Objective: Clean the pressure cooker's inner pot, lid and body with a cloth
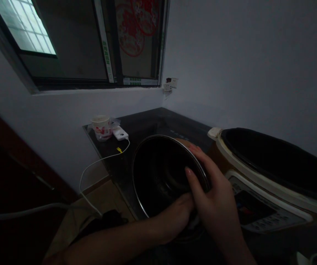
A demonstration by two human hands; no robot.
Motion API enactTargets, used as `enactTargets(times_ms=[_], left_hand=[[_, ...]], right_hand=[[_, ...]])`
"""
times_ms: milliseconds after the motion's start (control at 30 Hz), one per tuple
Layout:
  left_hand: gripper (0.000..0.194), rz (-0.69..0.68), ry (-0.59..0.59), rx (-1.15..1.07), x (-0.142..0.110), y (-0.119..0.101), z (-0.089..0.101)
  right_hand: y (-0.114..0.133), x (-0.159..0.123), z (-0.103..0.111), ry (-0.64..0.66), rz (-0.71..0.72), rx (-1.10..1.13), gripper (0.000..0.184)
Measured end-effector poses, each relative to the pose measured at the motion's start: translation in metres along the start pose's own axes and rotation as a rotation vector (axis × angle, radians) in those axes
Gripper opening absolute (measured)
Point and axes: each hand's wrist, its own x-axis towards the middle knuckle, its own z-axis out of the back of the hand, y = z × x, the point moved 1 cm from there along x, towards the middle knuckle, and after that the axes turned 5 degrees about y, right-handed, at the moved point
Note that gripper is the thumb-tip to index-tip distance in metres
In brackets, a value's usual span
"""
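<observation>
A dark cooker inner pot (pixel 158 165) with a shiny metal rim is tilted, its mouth facing me, over the black countertop. My right hand (pixel 216 191) grips the pot's right rim, thumb on the inside and fingers around the outer wall. My left hand (pixel 177 217) reaches across the pot's lower edge with its fingers curled in. Its fingertips are hidden behind my right hand. A pale patch shows below them, too dim to name. To the right stands a large electric cooker (pixel 269 195) with a cream rim, a dark opening and a control panel.
On the black countertop (pixel 147 125), at the far left, are a paper cup (pixel 102 129) in a plastic bag and a white power bank (pixel 120 133). Its white cable (pixel 92 163) hangs over the left edge. Wall sockets (pixel 171 84) and a window (pixel 72 44) are behind.
</observation>
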Motion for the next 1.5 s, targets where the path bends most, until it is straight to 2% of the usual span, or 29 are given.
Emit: enactTargets(times_ms=[67,267,400,500,667,800,867,967,1033,1100,1233,1367,1500], left_hand=[[0.043,0.002,0.020,0.060,-0.001,-0.006,0.000],[0.046,0.022,0.357,0.549,-0.025,-0.012,0.021],[0.054,0.000,0.439,0.936,-0.044,-0.006,0.042],[0.051,-0.001,0.423,1.242,-0.052,0.007,0.060],[0.050,0.002,0.298,1.675,-0.053,0.022,0.096],[0.052,0.024,0.260,1.887,-0.042,0.012,0.126],[0.052,-0.002,0.238,2.000,-0.031,0.002,0.139],[0.051,-0.080,0.135,2.141,-0.009,-0.010,0.152],[0.051,-0.096,0.094,2.192,0.006,-0.014,0.155],[0.050,-0.056,0.104,2.230,0.016,-0.015,0.154],[0.053,0.060,0.165,2.208,0.012,-0.007,0.145],[0.059,0.134,0.343,1.977,-0.014,0.005,0.130],[0.059,0.097,0.512,1.645,-0.031,0.010,0.106]], right_hand=[[-0.003,0.000,0.000,0.015,0.023,-0.037,0.038],[-0.013,0.003,0.011,0.001,-0.012,-0.096,0.046],[-0.013,0.005,0.016,0.021,0.001,-0.116,0.049],[-0.011,0.005,0.017,0.038,0.007,-0.135,0.050],[-0.009,0.003,0.015,0.076,0.024,-0.108,0.052],[-0.012,0.003,0.013,0.074,0.015,-0.115,0.052],[-0.014,0.003,0.013,0.069,0.024,-0.125,0.053],[-0.014,0.001,0.012,0.068,0.038,-0.136,0.055],[-0.014,0.000,0.011,0.069,0.040,-0.146,0.056],[-0.015,0.000,0.011,0.060,0.037,-0.155,0.057],[-0.015,0.001,0.011,0.047,0.030,-0.154,0.056],[-0.013,0.001,0.008,0.062,0.044,-0.144,0.059],[-0.008,-0.003,0.003,0.058,0.077,-0.136,0.063]])
